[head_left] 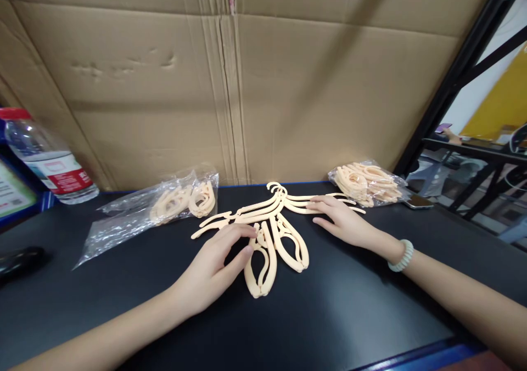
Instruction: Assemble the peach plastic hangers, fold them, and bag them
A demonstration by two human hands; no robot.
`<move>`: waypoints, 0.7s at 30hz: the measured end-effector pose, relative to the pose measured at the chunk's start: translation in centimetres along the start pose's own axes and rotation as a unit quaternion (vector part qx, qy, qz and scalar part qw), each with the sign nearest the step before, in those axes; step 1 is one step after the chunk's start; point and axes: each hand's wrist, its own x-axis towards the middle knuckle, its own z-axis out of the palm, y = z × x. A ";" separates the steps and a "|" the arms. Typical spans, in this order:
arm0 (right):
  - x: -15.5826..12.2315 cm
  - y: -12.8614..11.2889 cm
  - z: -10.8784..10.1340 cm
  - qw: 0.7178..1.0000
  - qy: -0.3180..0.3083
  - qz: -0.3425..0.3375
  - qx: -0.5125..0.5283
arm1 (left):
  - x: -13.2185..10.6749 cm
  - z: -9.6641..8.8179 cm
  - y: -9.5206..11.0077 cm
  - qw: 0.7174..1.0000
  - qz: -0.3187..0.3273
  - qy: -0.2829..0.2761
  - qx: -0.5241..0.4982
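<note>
Several cream folding hangers lie on the black table. Unfolded hangers [263, 209] overlap at the back, their hooks together near the cardboard. In front of them lie two folded hangers, one [269, 275] nearer me and the other [302, 250] to its right. My left hand [214, 266] is at the left edge of the nearer folded hanger, thumb and fingers curved and apart; whether the fingertips touch it I cannot tell. Over the right arms of the unfolded hangers, my right hand [346, 220] rests with its fingers spread, a pale beaded bracelet at the wrist.
A clear bag [123, 225] with folded hangers lies at the left, another packed bag [366, 181] at the back right beside a phone [418, 201]. A water bottle [57, 165] and a dark mouse-like object [20, 261] are far left. Cardboard [329, 85] walls the back.
</note>
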 end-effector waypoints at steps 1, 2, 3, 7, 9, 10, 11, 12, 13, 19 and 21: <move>0.1 0.0 0.0 1.000 0.004 -0.002 0.006 | 0.0 0.0 0.0 1.000 -0.001 0.000 -0.001; 0.1 0.0 0.0 1.000 0.008 -0.003 0.012 | 0.0 0.0 0.0 1.000 -0.001 -0.001 -0.003; 0.2 0.0 0.0 1.000 0.013 -0.003 0.019 | 0.1 -0.1 -0.1 1.000 -0.002 -0.001 -0.006; 0.5 -0.2 0.0 0.999 0.031 0.005 0.039 | 0.2 0.0 -0.1 1.000 -0.010 0.003 -0.025; 0.6 -0.3 0.0 0.998 0.033 0.012 0.046 | 0.3 0.1 0.0 0.999 -0.017 0.010 -0.036; 0.6 -0.4 0.0 0.998 0.033 0.017 0.051 | 0.3 0.1 0.0 0.999 -0.019 0.015 -0.041; 0.6 -0.5 0.0 0.997 0.035 0.024 0.057 | 0.3 0.1 0.0 0.999 -0.021 0.020 -0.044; 0.6 -0.6 0.0 0.997 0.037 0.032 0.066 | 0.2 0.1 0.0 0.998 -0.022 0.027 -0.046; 0.6 -0.8 -0.1 0.996 0.039 0.041 0.076 | 0.2 0.1 0.0 0.998 -0.022 0.036 -0.047; 0.6 -1.1 -0.4 0.986 0.069 0.078 0.130 | 0.3 -0.1 0.1 0.994 -0.043 0.086 -0.052; 0.6 -0.9 -0.3 0.983 0.092 0.082 0.139 | 0.3 -0.1 0.2 0.993 -0.054 0.096 -0.050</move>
